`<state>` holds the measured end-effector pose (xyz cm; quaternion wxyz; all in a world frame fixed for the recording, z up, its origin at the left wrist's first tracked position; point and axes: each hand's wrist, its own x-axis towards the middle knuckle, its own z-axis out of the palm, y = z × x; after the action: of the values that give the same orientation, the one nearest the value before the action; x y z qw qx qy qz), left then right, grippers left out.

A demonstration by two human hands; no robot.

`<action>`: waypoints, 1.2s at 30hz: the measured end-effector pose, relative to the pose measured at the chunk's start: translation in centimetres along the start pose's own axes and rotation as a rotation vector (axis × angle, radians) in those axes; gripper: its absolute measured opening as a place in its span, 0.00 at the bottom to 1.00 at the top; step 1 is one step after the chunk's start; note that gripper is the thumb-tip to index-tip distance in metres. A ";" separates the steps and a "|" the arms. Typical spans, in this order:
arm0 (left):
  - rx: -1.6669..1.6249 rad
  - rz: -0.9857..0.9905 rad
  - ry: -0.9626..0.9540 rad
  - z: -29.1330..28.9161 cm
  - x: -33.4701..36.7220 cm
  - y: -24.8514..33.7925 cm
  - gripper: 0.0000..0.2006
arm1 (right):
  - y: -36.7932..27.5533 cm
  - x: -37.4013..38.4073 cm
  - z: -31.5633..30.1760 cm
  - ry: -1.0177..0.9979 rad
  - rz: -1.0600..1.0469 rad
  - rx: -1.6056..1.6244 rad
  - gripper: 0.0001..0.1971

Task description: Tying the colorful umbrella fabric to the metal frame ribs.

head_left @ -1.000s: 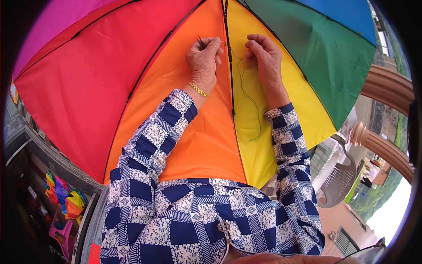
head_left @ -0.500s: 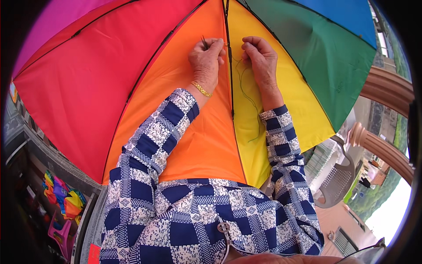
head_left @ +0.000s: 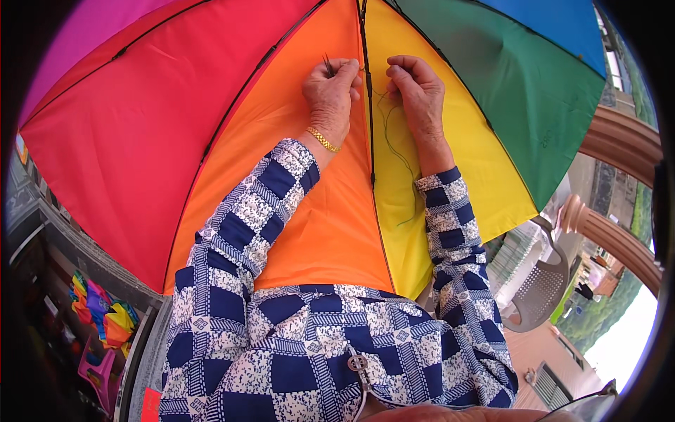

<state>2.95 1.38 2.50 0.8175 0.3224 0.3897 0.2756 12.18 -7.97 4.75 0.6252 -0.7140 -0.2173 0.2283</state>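
Observation:
An open umbrella with rainbow-coloured panels spreads in front of me, its orange panel (head_left: 309, 204) and yellow panel (head_left: 464, 155) meeting at a black rib (head_left: 370, 133). My left hand (head_left: 330, 91) is closed over the orange panel, beside the rib. From its fist stick the two thin points of a small dark tool (head_left: 328, 66), like thread snips; the rest is hidden in the palm. My right hand (head_left: 420, 88) pinches its thumb and forefinger just right of the rib; what lies between them is too small to tell. Dark green thread (head_left: 397, 151) trails below it across the yellow panel.
A grey perforated plastic chair (head_left: 541, 288) stands at the right, near brown rounded columns (head_left: 619, 144). On the lower left are a bundle of multicoloured cloth (head_left: 105, 309) and a pink plastic stool (head_left: 97, 373). Red (head_left: 126, 162) and green (head_left: 506, 91) panels flank the hands.
Both hands keep almost the same place and grip. The right hand has risen very slightly, and the umbrella's right edge has shifted a little to the right.

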 end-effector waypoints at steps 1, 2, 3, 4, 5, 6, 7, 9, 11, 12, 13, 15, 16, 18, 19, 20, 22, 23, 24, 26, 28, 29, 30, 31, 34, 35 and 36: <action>0.010 0.003 -0.010 0.0 0.1 0.0 0.06 | 0.0 0.0 0.0 -0.003 -0.005 0.000 0.06; 0.020 0.006 -0.019 0.0 0.1 0.0 0.06 | 0.0 0.0 0.0 -0.006 -0.009 0.000 0.06; 0.021 0.005 -0.017 -0.1 0.2 0.0 0.06 | 0.1 0.1 0.1 -0.007 -0.008 0.000 0.06; 0.019 0.004 -0.017 0.0 0.2 0.0 0.06 | 0.2 0.2 0.1 -0.015 -0.013 -0.025 0.06; 0.018 0.004 -0.017 0.0 0.2 0.1 0.06 | 0.2 0.2 0.1 -0.024 -0.018 -0.049 0.06; 0.017 0.004 -0.016 0.0 0.1 0.2 0.06 | 0.2 0.3 0.1 -0.033 -0.024 -0.073 0.06; 0.017 0.006 -0.019 0.1 0.1 0.3 0.06 | 0.2 0.3 0.0 -0.031 -0.026 -0.073 0.06; 0.015 -0.022 -0.032 0.1 0.1 0.4 0.06 | 0.2 0.2 -0.1 -0.041 -0.027 -0.091 0.06; 0.015 -0.036 -0.038 0.1 0.1 0.5 0.06 | 0.3 0.3 0.0 -0.046 -0.028 -0.099 0.06; 0.024 -0.035 -0.041 0.1 0.1 0.5 0.06 | 0.4 0.3 0.2 -0.064 -0.025 -0.113 0.06; 0.034 -0.034 -0.045 0.2 0.2 0.4 0.06 | 0.5 0.3 0.3 -0.081 -0.023 -0.126 0.06; 0.045 -0.034 -0.051 0.4 0.3 0.4 0.06 | 1.0 0.5 0.5 -0.095 -0.020 -0.138 0.07; 0.061 -0.035 -0.053 0.5 0.4 0.4 0.06 | 1.5 0.8 0.6 -0.082 -0.134 -0.247 0.06; 0.093 -0.039 -0.058 0.7 0.5 0.4 0.07 | 2.2 1.3 0.8 -0.053 -0.360 -0.463 0.06; 0.096 -0.040 -0.055 0.6 0.6 0.4 0.07 | 2.0 1.2 1.0 -0.054 -0.357 -0.460 0.06; 0.097 -0.036 -0.047 0.6 0.7 0.4 0.06 | 1.7 1.3 1.2 -0.056 -0.422 -0.561 0.05; 0.099 -0.029 -0.030 0.4 0.8 0.4 0.06 | 0.9 1.4 1.4 -0.061 -0.551 -0.763 0.04; 0.104 -0.032 -0.028 0.2 0.7 0.3 0.06 | 0.9 1.4 1.4 -0.061 -0.546 -0.760 0.04; 0.104 -0.032 -0.035 0.2 0.7 0.3 0.06 | 0.7 1.5 1.2 -0.079 -0.546 -0.769 0.04; 0.104 -0.032 -0.050 0.3 0.7 0.2 0.06 | 0.6 1.7 0.5 -0.116 -0.546 -0.788 0.03; 0.077 -0.048 -0.053 -0.2 0.6 0.2 0.06 | 0.7 1.9 -0.4 -0.121 -0.540 -0.772 0.03; 0.043 -0.058 -0.050 -0.6 0.6 0.2 0.06 | 0.8 2.0 -0.8 -0.133 -0.540 -0.757 0.03; 0.010 -0.069 -0.049 -0.9 0.6 0.2 0.06 | 0.7 2.2 -1.3 -0.145 -0.540 -0.741 0.03; 0.013 -0.067 -0.051 -1.1 0.6 0.2 0.06 | 0.4 2.2 -2.0 -0.142 -0.542 -0.739 0.03; 0.020 -0.076 -0.053 -1.4 0.5 0.0 0.06 | -1.3 2.0 -4.6 0.056 0.104 0.093 0.03; 0.022 -0.077 -0.058 -1.6 0.5 0.0 0.06 | -1.6 2.1 -5.2 0.062 0.102 0.093 0.03; 0.036 -0.055 -0.068 -1.8 0.6 0.1 0.06 | -1.7 2.3 -5.6 0.064 0.126 0.346 0.03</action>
<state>1.80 2.44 1.35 0.8315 0.3354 0.3755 0.2347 17.32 -10.86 6.99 0.7298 -0.6147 -0.1096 0.2782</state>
